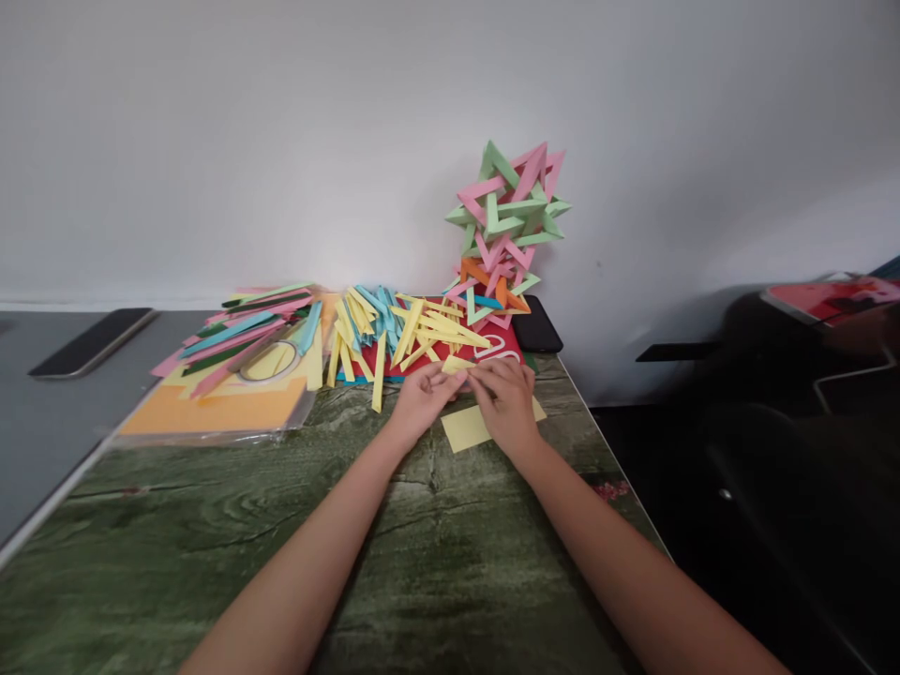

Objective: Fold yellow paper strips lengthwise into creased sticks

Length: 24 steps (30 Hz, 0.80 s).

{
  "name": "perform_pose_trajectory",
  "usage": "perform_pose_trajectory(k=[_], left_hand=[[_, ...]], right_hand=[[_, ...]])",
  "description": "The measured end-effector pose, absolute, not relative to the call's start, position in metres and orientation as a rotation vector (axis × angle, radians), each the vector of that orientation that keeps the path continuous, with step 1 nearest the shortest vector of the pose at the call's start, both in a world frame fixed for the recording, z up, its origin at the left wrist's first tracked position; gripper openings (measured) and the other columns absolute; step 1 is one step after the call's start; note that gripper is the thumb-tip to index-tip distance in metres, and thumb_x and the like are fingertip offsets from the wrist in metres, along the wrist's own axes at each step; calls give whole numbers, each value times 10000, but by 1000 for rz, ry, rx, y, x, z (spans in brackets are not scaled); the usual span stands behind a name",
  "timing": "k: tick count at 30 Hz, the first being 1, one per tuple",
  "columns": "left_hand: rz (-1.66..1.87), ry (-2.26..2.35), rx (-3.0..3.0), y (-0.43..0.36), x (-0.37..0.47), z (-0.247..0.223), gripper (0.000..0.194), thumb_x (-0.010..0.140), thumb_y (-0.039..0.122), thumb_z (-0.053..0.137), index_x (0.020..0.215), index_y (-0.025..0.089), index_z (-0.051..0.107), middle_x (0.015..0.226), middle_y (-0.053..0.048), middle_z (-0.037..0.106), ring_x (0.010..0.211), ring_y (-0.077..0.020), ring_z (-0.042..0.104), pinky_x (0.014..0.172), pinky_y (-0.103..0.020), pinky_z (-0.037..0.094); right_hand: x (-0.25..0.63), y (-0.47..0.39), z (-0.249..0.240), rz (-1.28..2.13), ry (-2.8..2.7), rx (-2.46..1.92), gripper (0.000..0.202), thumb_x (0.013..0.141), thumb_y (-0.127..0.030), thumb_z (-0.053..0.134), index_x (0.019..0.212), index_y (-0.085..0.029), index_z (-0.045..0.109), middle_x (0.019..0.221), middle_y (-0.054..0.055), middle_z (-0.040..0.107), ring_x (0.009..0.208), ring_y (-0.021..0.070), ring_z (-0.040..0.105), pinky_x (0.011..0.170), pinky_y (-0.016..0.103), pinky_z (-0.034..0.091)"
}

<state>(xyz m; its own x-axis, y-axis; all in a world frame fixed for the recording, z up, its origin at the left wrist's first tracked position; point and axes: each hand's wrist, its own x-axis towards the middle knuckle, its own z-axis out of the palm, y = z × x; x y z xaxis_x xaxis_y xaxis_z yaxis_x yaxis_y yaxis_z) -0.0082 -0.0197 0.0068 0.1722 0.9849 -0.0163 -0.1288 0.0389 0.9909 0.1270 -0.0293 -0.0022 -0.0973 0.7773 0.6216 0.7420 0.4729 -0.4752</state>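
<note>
Paper (457,365) sits between left hand (420,401) and right hand (507,401), fingers of both pinching it, toward the far-right corner of the desk (436,572).

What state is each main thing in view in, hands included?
Left hand: pinching yellow paper
Right hand: fingers on the same paper
Yellow paper: held, apparently folded
Loose sheet: flat, partly hidden
Yellow strips: loosely heaped
Blue strips: loosely heaped
Larger star model: assembled, above the smaller
Smaller star model: assembled
Left phone: flat, screen dark
Right phone: flat, screen dark
</note>
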Motion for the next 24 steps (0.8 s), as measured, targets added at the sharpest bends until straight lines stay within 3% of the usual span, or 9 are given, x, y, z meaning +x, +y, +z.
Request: perform_pose_trajectory(k=[13, 24], left_hand=[[1067, 956, 1297, -17, -10, -1, 321, 740, 395, 540, 944, 154, 600, 971, -73, 649, 786, -164, 633, 645, -221, 454], [1078, 961, 1311, -16, -12, -2, 342, 729, 437, 528, 906, 154, 603, 902, -58, 661, 727, -161, 637, 577, -222, 455]], right_hand=[[125, -27, -4, 39, -1729, -1329, 160, 790, -357, 519, 748, -232, 610, 768, 1, 633, 785, 170, 500, 754, 320, 273], [119, -30, -2, -92, -1768, -1382, 176, 805, -348, 499, 743, -219, 601, 770, 11, 631, 803, 175, 494, 723, 306, 275]])
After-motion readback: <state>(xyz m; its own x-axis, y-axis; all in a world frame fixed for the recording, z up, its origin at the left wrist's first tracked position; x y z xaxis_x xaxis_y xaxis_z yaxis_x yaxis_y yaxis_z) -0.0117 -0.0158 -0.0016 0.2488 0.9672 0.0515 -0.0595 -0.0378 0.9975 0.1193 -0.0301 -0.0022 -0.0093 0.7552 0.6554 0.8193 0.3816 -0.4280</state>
